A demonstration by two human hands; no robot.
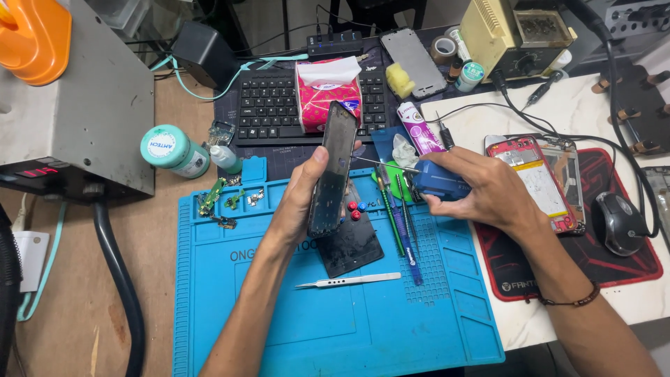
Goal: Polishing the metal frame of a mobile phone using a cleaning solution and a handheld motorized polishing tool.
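My left hand point(301, 199) holds a dark phone frame point(333, 167) on edge above the blue work mat point(279, 307). My right hand point(481, 192) grips a blue bottle point(438, 186) whose thin metal needle tip point(384, 165) points left, close to the frame's edge. Under the frame a black phone screen point(352, 244) lies flat on the mat. Silver tweezers point(349, 281) rest below it. Blue and green hand tools point(401, 223) lie beside my right hand.
A black keyboard point(269, 105) with a pink tissue pack point(326, 91) stands behind the mat. An opened red phone point(534, 178) and a mouse point(620, 222) sit on the right pad. A teal-capped jar point(171, 150), small circuit parts point(223, 199) and a grey machine point(77, 112) are at left.
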